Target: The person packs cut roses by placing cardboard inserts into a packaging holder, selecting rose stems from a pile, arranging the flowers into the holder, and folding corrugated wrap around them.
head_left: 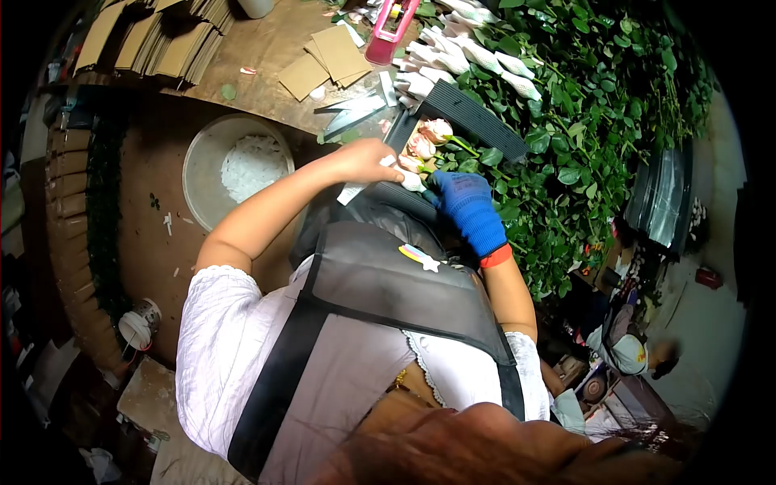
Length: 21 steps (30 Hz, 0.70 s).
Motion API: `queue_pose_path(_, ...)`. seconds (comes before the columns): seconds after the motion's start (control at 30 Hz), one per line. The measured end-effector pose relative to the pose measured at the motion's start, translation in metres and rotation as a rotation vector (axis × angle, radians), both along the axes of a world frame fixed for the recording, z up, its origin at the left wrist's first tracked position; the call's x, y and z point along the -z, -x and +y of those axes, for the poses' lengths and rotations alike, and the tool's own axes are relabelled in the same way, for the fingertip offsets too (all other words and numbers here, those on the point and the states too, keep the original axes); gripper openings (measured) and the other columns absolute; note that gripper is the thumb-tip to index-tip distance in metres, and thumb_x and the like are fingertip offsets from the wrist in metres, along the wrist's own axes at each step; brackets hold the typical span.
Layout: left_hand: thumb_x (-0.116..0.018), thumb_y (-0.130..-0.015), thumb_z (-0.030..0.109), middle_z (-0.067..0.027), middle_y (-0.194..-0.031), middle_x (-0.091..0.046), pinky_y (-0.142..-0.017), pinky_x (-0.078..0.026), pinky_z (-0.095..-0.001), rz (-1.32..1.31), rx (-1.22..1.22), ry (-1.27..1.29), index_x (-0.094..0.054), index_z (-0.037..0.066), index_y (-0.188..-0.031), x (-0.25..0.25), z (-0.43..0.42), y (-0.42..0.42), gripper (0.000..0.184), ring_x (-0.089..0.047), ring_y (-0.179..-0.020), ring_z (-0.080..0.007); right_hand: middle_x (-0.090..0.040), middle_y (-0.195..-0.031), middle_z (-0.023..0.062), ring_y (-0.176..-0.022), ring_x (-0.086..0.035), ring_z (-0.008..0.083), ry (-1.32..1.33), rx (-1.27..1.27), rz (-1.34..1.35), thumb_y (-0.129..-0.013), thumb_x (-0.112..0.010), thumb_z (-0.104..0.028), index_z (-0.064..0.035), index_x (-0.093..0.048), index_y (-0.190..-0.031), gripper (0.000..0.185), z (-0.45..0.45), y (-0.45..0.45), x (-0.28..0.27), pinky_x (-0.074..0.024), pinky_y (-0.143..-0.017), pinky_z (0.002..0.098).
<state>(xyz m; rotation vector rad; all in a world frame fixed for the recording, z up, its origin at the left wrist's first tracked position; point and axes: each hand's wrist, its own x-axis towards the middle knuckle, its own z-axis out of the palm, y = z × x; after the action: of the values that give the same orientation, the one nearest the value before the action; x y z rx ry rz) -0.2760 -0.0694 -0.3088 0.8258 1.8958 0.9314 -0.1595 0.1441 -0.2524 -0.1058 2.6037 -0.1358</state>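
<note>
My left hand [368, 162], bare, is closed with its fingertips pinched at the head of a rose in a white sleeve [411, 181]. In a blue glove, my right hand [459, 194] curls around the same rose just below its head; the fingers are partly hidden. Several pale pink roses [421, 145] lie beside my hands, on a piece of cardboard between black ribbed panels [473, 117]. Their leafy stems point to the right. A black apron [388, 267] covers my front.
Scissors [356, 113], cardboard sheets [335, 55] and a pink tape dispenser [392, 31] lie on the wooden table [259, 81]. White-sleeved roses [469, 52] and dense foliage [598, 121] fill the right. A tub [194, 166] of white scraps stands left; another person [626, 347] is lower right.
</note>
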Motion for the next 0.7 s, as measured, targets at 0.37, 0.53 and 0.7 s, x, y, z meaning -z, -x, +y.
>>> queue_pose_path(0.37, -0.071, -0.089, 0.023, -0.0003, -0.076, -0.067, -0.063, -0.045, -0.0256, -0.487, -0.892, -0.383, -0.068, 0.006, -0.081, -0.005, -0.051, -0.009, 0.018, -0.059, -0.068, -0.0094, -0.072, -0.085, 0.0124, -0.084, -0.071, 0.0328, -0.039, -0.085, -0.044, -0.092, -0.06, -0.033, -0.0146, -0.067, -0.096, 0.02, 0.002, 0.003, 0.012, -0.0527, -0.071, 0.0472)
queue_pose_path(0.53, -0.074, -0.082, 0.039, -0.0118, -0.089, -0.067, -0.077, -0.052, -0.0415, 0.57, -0.122, 0.665, -0.073, 0.012, -0.093, 0.014, -0.171, 0.004, 0.03, -0.065, -0.085, -0.0299, -0.071, -0.086, 0.0113, -0.084, -0.07, 0.0321, 0.017, -0.079, -0.048, -0.093, -0.061, -0.036, -0.0144, -0.064, -0.1, 0.023, 0.002, 0.005, -0.004, -0.0523, -0.071, 0.046)
queue_pose_path(0.7, -0.07, -0.09, 0.028, -0.0159, -0.118, -0.063, -0.1, -0.046, -0.0433, 0.268, -0.117, -0.002, -0.063, 0.007, -0.122, 0.018, -0.11, -0.003, 0.039, -0.056, -0.119, -0.0355, -0.071, -0.087, 0.011, -0.085, -0.07, 0.0312, -0.02, -0.128, -0.012, -0.094, -0.06, -0.035, -0.0152, -0.063, -0.099, 0.021, -0.002, 0.008, 0.011, -0.0525, -0.071, 0.0445)
